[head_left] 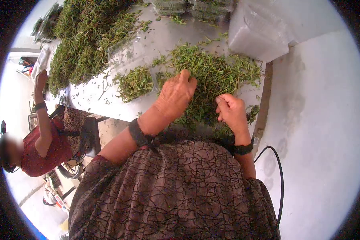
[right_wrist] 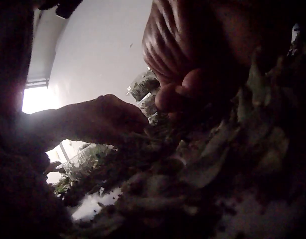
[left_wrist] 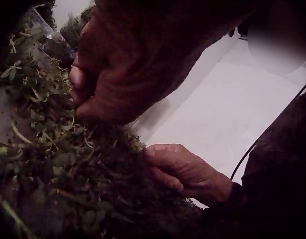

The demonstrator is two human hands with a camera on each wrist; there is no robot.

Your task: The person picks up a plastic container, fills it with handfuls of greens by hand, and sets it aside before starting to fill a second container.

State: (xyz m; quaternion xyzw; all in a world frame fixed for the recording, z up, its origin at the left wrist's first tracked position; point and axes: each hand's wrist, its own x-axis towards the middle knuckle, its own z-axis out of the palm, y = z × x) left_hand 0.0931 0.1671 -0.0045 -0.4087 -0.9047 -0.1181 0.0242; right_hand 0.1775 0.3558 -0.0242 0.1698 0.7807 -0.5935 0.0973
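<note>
- Brown patterned cloth (head_left: 180, 188) drapes the lap on the near side of the leafy pile (head_left: 216, 74); if the person leans in, it could drag over the near fringe and pull stems off the edge.
- At the near right of the pile is the right hand (head_left: 233, 112), thumb pressed towards bent fingers; whether a stem is pinched between them, I cannot tell. A tug there could bring tangled sprigs along too.
- Over the pile's left part is the left hand (head_left: 175, 95), fingers curled down at the greens, their tips hidden from above; I cannot tell what they pinch, if anything. Squeezing hard could bruise the leaves.
- The dark band (head_left: 137, 133) on the left wrist sits nearer than the pile and could snag loose stems.
- Left of the pile, a clear tray (head_left: 155, 82) holds some greens. It looks thin and light, so a forearm could nudge it askew.
- Beyond the pile, to the right, nested clear containers (head_left: 257, 34) stand tall; a knock could tip them over it.
- Farther left of the pile, a larger heap (head_left: 84, 36) could shed sprigs across the white table (head_left: 90, 98).
</note>
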